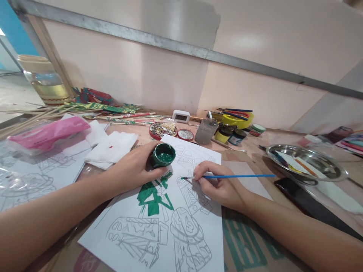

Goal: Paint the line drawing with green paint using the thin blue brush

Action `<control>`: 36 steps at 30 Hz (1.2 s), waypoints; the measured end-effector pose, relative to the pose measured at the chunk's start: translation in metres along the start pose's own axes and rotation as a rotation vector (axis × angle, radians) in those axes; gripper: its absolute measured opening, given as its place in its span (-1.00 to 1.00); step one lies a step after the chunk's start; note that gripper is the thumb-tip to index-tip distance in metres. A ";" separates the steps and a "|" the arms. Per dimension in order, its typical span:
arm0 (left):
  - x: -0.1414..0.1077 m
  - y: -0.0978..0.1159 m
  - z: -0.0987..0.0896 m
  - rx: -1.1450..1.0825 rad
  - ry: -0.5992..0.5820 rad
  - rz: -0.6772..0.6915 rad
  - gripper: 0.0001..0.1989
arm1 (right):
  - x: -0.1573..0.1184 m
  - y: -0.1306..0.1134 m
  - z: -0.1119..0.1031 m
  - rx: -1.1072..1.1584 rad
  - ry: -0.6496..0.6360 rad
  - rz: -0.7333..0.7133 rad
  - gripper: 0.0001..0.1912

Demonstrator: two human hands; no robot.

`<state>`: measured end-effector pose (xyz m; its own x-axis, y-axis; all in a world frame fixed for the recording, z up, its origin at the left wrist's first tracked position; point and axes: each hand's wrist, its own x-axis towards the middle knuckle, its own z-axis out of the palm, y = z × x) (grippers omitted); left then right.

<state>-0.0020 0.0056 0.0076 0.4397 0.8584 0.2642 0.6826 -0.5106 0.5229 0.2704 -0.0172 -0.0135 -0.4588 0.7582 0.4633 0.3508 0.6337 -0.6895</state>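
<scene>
My left hand [138, 164] is wrapped round a small open jar of green paint [163, 154], tilted a little toward me above the paper. In my right hand [217, 185] is a thin blue paintbrush [238, 176], pinched near its bristles. Its green-loaded tip is at the rounded end of a pencil-drawn figure, on or just over the sheet. The white sheet of drawings [127, 245] lies under both hands. One figure in its middle carries solid green patches [153, 204]; the other outlines around it are plain pencil.
Behind the sheet stand a cup of cloudy water [206, 131], a small digital clock [181, 116] and paint jars [223, 133]. Folded tissue [112, 148] and a pink packet [51, 134] lie left. A steel bowl [334, 172] and a black phone-like slab [309, 204] are right.
</scene>
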 end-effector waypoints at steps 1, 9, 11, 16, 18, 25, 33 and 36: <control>0.000 0.000 0.000 -0.002 0.003 0.005 -0.42 | 0.000 0.001 0.000 0.002 0.008 -0.009 -0.83; 0.000 0.000 -0.001 0.009 -0.010 0.013 -0.43 | 0.000 0.001 -0.001 -0.020 -0.037 0.002 -0.85; 0.000 0.000 -0.001 0.010 -0.015 0.016 -0.45 | 0.000 0.000 0.000 -0.029 -0.033 0.008 -0.85; 0.000 -0.001 0.000 0.006 -0.011 0.022 -0.44 | 0.000 0.000 0.000 -0.002 -0.018 0.034 -0.86; 0.000 0.000 0.000 0.004 -0.009 0.020 -0.43 | 0.000 0.000 0.000 0.002 -0.012 0.021 -0.86; 0.000 0.000 -0.001 -0.008 -0.003 0.030 -0.45 | 0.000 0.000 -0.001 0.001 -0.010 -0.035 -0.86; 0.001 0.001 -0.001 -0.005 -0.011 0.026 -0.46 | -0.001 0.002 0.000 -0.043 -0.028 -0.003 -0.85; 0.000 0.001 -0.001 0.000 -0.008 0.025 -0.45 | -0.001 0.002 0.000 -0.048 -0.021 -0.016 -0.85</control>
<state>-0.0020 0.0056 0.0089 0.4615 0.8450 0.2702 0.6712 -0.5318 0.5165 0.2717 -0.0161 -0.0152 -0.4816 0.7445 0.4623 0.3812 0.6530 -0.6544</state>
